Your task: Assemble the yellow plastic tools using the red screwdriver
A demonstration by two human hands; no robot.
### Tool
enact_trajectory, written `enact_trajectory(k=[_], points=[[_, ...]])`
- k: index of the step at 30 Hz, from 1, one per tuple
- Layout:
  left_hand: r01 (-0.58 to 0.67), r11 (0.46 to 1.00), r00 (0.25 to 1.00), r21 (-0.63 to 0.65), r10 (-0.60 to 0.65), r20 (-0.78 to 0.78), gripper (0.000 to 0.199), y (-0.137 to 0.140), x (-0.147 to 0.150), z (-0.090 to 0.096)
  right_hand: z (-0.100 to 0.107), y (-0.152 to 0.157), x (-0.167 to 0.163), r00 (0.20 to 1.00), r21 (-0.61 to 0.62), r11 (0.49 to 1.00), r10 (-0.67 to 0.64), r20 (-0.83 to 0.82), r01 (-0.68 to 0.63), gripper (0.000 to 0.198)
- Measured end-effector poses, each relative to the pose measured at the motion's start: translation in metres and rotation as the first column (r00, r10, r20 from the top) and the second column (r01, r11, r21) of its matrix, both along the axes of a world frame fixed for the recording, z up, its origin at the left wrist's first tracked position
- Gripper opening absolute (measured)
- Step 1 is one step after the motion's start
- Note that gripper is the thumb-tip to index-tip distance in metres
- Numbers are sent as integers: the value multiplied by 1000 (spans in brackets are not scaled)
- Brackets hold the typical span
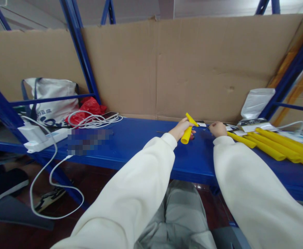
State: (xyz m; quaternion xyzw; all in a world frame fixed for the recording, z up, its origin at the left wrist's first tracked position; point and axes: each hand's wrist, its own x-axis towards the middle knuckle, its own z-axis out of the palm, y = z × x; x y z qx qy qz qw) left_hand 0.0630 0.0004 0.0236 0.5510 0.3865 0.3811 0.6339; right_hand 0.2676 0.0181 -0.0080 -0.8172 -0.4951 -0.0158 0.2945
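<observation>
My left hand (180, 130) is closed around a short yellow tube (186, 135), held above the blue shelf with its open end tilted toward me. A narrower yellow piece sticks out above the fingers; I cannot tell whether it belongs to the same tube. To the right, my right hand (218, 129) is low over the shelf top with its fingers curled together beside small bits lying there. Whatever those fingers hold, if anything, is hidden. Several long yellow tubes (273, 147) lie side by side to the right of that hand.
The blue shelf (135, 141) is backed by a cardboard sheet (192, 65). On the left are a white power strip (49, 140), coiled white cable (99, 121), a red plastic bag (90, 107) and a cloth bag (55, 97). A silvery pouch (257, 102) stands at right.
</observation>
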Motion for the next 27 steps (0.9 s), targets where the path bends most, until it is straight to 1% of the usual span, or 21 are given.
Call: enact_trajectory(k=[3, 7, 12, 16, 19, 22, 23, 25, 27], points=[[22, 999, 999, -37, -21, 26, 58, 13, 17, -2, 1, -3, 2, 999, 47, 998, -32, -42, 34, 32], [22, 993, 1000, -119, -20, 20, 52, 22, 33, -1, -1, -2, 5, 996, 65, 998, 8, -90, -3, 30], [21, 984, 1000, -176, -18, 17, 52, 23, 39, 0, -2, -2, 5, 989, 60, 997, 61, -133, -53, 30], [18, 985, 1000, -170, -16, 17, 53, 27, 41, -2, -1, -3, 3, 989, 64, 995, 81, -127, -73, 28], [15, 990, 1000, -142, -15, -4, 54, 31, 39, -1, 0, -4, -1, 988, 34, 994, 108, -108, -104, 30], [2, 996, 998, -89, -7, -58, 57, 34, 29, 4, -1, -1, -6, 978, -14, 980, 200, -54, -201, 34], [-9, 999, 997, -49, 5, -74, 59, 33, 24, 6, -1, 0, -9, 968, -32, 968, 248, -21, -249, 35], [-38, 997, 993, 70, 45, -107, 66, 31, 12, 10, -2, 4, -15, 936, -77, 935, 350, 39, -346, 37], [-76, 976, 980, 205, 112, -167, 76, 27, -2, 11, -4, 7, -21, 902, -120, 902, 424, 74, -414, 41]])
